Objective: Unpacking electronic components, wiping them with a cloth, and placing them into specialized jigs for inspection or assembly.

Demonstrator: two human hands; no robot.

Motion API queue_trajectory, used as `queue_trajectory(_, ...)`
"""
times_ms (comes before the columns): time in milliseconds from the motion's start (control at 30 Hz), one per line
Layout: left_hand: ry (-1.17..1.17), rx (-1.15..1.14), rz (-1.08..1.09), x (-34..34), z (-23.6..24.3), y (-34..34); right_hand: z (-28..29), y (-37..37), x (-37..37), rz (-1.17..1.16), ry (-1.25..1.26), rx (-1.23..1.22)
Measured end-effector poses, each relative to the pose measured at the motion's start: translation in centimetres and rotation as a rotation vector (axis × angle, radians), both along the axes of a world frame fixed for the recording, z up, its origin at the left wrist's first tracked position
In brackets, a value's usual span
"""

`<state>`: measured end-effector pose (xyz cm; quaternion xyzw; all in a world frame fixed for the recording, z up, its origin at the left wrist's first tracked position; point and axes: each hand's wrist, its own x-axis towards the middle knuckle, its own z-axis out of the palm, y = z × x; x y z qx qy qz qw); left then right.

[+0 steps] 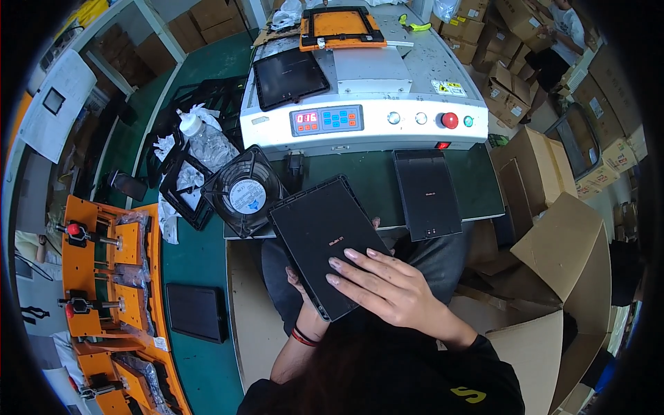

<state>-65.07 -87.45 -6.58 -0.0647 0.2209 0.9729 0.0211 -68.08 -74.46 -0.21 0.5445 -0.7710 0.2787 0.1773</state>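
Observation:
A flat black rectangular panel [312, 220] with small light print at its middle lies tilted above my lap. My left hand [297, 285] holds it from beneath, its thumb at the lower left edge and fingertips showing past the right edge; most of that hand is hidden. Across the panel's lower right part my right hand [387, 287] rests with fingers stretched out flat. A similar black panel [427, 194] lies on the bench's front edge to the right. Another black panel [290, 75] leans on the white machine, and a smaller black one [196, 312] is at the left.
Ahead stands a white machine [363, 131] with buttons and an orange fixture [342, 29] on top. A black fan [246, 192] and a clear bottle [207, 142] stand on the green bench. Orange clamp jigs [114, 270] line the left; an open cardboard box [532, 332] is at right.

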Motion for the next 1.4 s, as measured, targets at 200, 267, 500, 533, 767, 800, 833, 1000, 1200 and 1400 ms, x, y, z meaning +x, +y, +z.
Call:
queue_trajectory(200,0.154,0.321,0.016,0.0,-2.4,-0.5,0.4,2.3,-0.8,0.006,-0.339,-0.07)
queue_trajectory(267,0.318,0.347,-0.123,-0.2,-1.3,-1.4,0.0,1.9,-0.3,-0.13,-0.524,-0.328)
queue_trajectory(500,0.214,0.036,0.006,2.4,0.6,-4.6,-1.1,-1.5,1.6,-0.134,-0.494,-0.207)
queue_trajectory(533,0.176,0.069,0.041,3.1,1.1,-5.2,-0.8,-2.3,2.0,-0.074,-0.42,-0.164)
queue_trajectory(767,0.038,0.022,0.344,9.4,1.0,-5.3,2.0,-8.2,2.6,0.404,-0.091,0.245)
queue_trajectory(800,0.036,0.02,0.364,10.4,0.1,-5.2,1.8,-8.5,2.7,0.438,-0.076,0.268)
queue_trajectory(833,0.042,0.014,0.382,11.1,-0.6,-5.4,1.7,-8.8,2.8,0.451,-0.071,0.271)
queue_trajectory(1000,0.05,-0.075,0.425,13.7,-0.9,-6.3,1.4,-9.4,4.8,0.474,-0.05,0.276)
queue_trajectory(1200,0.062,-0.101,0.441,17.8,-2.2,-6.3,0.8,-10.1,6.9,0.45,0.003,0.282)
queue_trajectory(1400,-0.108,-0.152,0.43,17.8,-2.9,-7.1,0.4,-9.3,7.8,0.438,-0.118,0.213)
